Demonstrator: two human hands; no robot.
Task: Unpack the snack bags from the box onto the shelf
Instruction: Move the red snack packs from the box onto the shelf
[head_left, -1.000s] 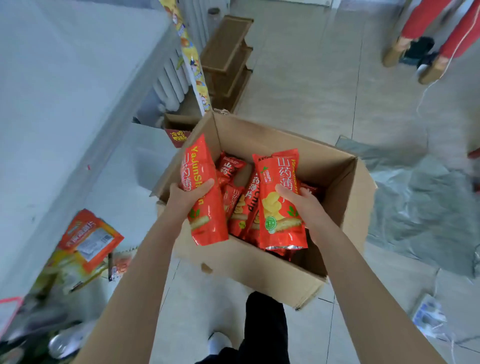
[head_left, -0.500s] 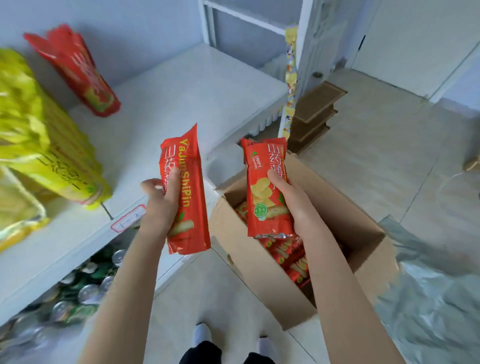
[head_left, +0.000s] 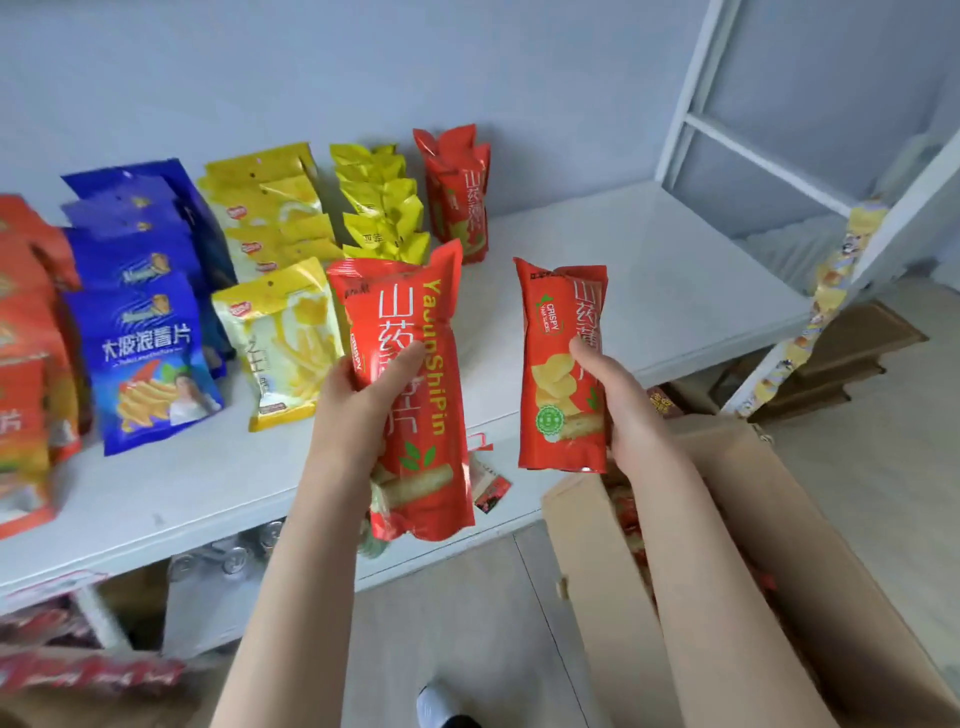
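White shelf (head_left: 649, 270) | left grip (head_left: 363, 400) clasps glossy red bag (head_left: 410, 301) | right grip (head_left: 621, 402) clasps slimmer red bag (head_left: 553, 358)

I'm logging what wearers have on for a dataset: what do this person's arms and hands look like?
The left forearm and right forearm are bare to the frame edge, with no sleeves showing. The left grip and right grip are bare hands, with no gloves, rings, watch or bands visible.

A pale blue-grey wall (head_left: 363, 62) faces me, light tiles cover the floor (head_left: 457, 623), and a brown wooden stand (head_left: 862, 338) sits far right.
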